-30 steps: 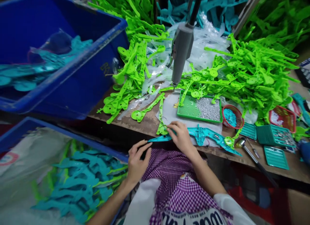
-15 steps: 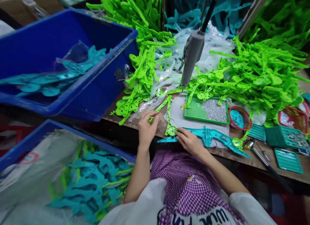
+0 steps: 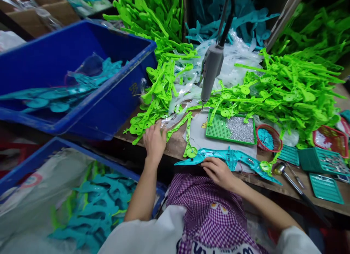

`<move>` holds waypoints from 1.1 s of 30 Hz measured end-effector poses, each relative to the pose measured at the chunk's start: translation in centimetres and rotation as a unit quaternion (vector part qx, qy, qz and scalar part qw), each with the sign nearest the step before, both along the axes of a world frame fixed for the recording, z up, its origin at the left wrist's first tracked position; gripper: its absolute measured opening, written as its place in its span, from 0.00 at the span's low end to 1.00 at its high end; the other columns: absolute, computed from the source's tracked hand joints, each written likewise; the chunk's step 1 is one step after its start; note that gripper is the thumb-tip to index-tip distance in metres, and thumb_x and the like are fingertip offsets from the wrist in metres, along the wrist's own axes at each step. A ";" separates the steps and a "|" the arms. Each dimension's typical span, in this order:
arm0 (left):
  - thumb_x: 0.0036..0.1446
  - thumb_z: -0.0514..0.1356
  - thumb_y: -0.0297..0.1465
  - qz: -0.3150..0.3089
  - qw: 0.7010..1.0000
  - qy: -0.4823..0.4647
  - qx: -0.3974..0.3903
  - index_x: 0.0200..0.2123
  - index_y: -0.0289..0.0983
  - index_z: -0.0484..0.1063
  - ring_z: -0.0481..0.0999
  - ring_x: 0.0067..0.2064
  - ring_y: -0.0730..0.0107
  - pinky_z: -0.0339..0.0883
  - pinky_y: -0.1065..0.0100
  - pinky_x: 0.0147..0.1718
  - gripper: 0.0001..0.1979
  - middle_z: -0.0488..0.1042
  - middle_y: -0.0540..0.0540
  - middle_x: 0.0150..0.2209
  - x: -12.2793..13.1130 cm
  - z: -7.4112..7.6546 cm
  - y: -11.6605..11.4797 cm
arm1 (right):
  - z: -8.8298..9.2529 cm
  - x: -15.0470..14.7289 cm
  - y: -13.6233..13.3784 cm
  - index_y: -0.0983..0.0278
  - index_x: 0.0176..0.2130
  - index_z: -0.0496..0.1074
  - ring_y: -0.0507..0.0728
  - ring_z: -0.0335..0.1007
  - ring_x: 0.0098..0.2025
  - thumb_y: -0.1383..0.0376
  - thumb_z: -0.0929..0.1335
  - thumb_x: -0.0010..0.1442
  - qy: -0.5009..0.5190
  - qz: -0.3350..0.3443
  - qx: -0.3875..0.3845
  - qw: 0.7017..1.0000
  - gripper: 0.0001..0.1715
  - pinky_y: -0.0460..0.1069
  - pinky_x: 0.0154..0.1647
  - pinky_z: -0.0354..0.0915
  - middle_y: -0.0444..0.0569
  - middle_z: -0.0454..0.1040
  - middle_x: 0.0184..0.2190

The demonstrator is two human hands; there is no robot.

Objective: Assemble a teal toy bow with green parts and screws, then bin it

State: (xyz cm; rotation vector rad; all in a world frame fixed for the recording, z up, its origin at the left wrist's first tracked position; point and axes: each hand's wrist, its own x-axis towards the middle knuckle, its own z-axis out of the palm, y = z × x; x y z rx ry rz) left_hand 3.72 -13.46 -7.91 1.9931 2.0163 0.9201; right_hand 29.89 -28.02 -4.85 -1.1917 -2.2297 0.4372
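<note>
A long teal bow-shaped plastic part [image 3: 237,155] lies along the table's front edge, with bright green round-ended pieces at its ends. My right hand [image 3: 220,173] is at its lower edge, fingers bent together against it. My left hand [image 3: 154,142] is reaching to the left, beside a clear plastic piece [image 3: 173,119] and the green parts pile [image 3: 139,124]; its thumb stands apart from its fingers, and the fingertips are partly hidden. A slim green arm with a round disc [image 3: 190,151] touches the teal part near its left end.
A grey electric screwdriver [image 3: 212,69] hangs over a green tray [image 3: 216,128] of small screws. Red basket [image 3: 280,144] and teal boxes [image 3: 308,161] stand right. A hammer-like tool [image 3: 292,181] lies at the front edge. Blue bins [image 3: 117,111] stand left.
My left hand has moved left toward the clear plastic and green parts. My right hand has shifted from the green disc to the teal part's lower edge.
</note>
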 end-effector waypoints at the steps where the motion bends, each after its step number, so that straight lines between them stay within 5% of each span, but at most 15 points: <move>1: 0.59 0.56 0.35 0.007 1.000 0.013 -0.005 0.50 0.36 0.75 0.72 0.49 0.44 0.64 0.49 0.49 0.19 0.75 0.33 0.46 -0.1 -0.3 0.2 | -0.2 0.2 0.3 0.61 0.46 0.74 0.57 0.76 0.41 0.65 0.62 0.68 -0.012 0.015 0.003 1.000 0.13 0.52 0.41 0.74 0.53 0.78 0.41; 8: 0.55 0.58 0.35 -0.019 1.000 0.009 -0.006 0.34 0.39 0.78 0.73 0.41 0.47 0.66 0.52 0.44 0.10 0.74 0.38 0.35 -1.1 -0.9 2.2 | 0.2 1.9 0.0 0.63 0.44 0.74 0.57 0.76 0.40 0.67 0.63 0.67 0.016 -0.019 0.031 0.999 0.11 0.52 0.40 0.74 0.54 0.78 0.38; 14: 0.55 0.56 0.33 0.003 0.999 -0.013 0.036 0.33 0.37 0.73 0.72 0.48 0.46 0.64 0.50 0.51 0.08 0.74 0.33 0.43 -0.9 -0.3 2.0 | -0.4 0.4 -1.8 0.62 0.43 0.75 0.56 0.77 0.40 0.66 0.64 0.66 0.101 -0.074 -0.012 0.992 0.10 0.52 0.40 0.74 0.52 0.78 0.38; 17: 0.58 0.53 0.34 0.017 0.996 -0.061 0.059 0.36 0.36 0.71 0.73 0.49 0.48 0.65 0.52 0.51 0.09 0.75 0.33 0.43 -0.9 -0.4 1.5 | 0.9 -1.7 -1.7 0.62 0.42 0.76 0.55 0.76 0.42 0.66 0.64 0.66 0.168 -0.111 -0.046 0.978 0.10 0.50 0.43 0.73 0.51 0.78 0.38; 20: 0.61 0.52 0.36 0.054 0.991 -0.111 0.061 0.38 0.37 0.69 0.76 0.45 0.51 0.66 0.53 0.50 0.10 0.76 0.36 0.40 -0.7 -0.8 1.2 | 3.8 -5.3 1.3 0.62 0.39 0.75 0.52 0.76 0.39 0.64 0.63 0.68 0.195 -0.096 -0.074 0.973 0.11 0.46 0.42 0.72 0.48 0.78 0.36; 23: 0.61 0.52 0.37 0.080 0.983 -0.143 0.080 0.39 0.37 0.67 0.76 0.46 0.52 0.67 0.55 0.50 0.11 0.76 0.36 0.40 0.0 -0.9 1.0 | 6.4 -8.7 7.1 0.62 0.43 0.75 0.51 0.75 0.40 0.65 0.62 0.68 0.044 0.026 -0.068 0.996 0.12 0.45 0.42 0.71 0.47 0.77 0.41; 27: 0.64 0.50 0.38 0.070 0.971 -0.198 0.114 0.40 0.37 0.64 0.78 0.46 0.59 0.71 0.58 0.46 0.10 0.75 0.36 0.44 1.1 0.3 -0.9 | 7.7 -9.3 14.0 0.66 0.55 0.68 0.53 0.77 0.38 0.71 0.63 0.66 -0.243 0.026 0.006 0.970 0.18 0.46 0.33 0.69 0.52 0.73 0.50; 30: 0.65 0.51 0.39 0.038 0.959 -0.225 0.169 0.39 0.38 0.62 0.77 0.48 0.62 0.73 0.60 0.44 0.10 0.74 0.37 0.46 2.1 1.3 -4.2 | 7.4 -7.7 15.6 0.62 0.65 0.56 0.54 0.77 0.37 0.65 0.64 0.68 -0.305 0.051 0.016 0.951 0.29 0.47 0.29 0.67 0.54 0.69 0.55; 33: 0.64 0.54 0.42 0.008 0.948 -0.248 0.198 0.37 0.38 0.63 0.77 0.47 0.62 0.74 0.59 0.44 0.12 0.73 0.40 0.42 3.1 1.6 -7.3 | 6.7 -6.2 15.2 0.63 0.61 0.63 0.60 0.74 0.47 0.59 0.67 0.65 -0.315 0.084 0.043 0.944 0.28 0.51 0.37 0.69 0.56 0.69 0.56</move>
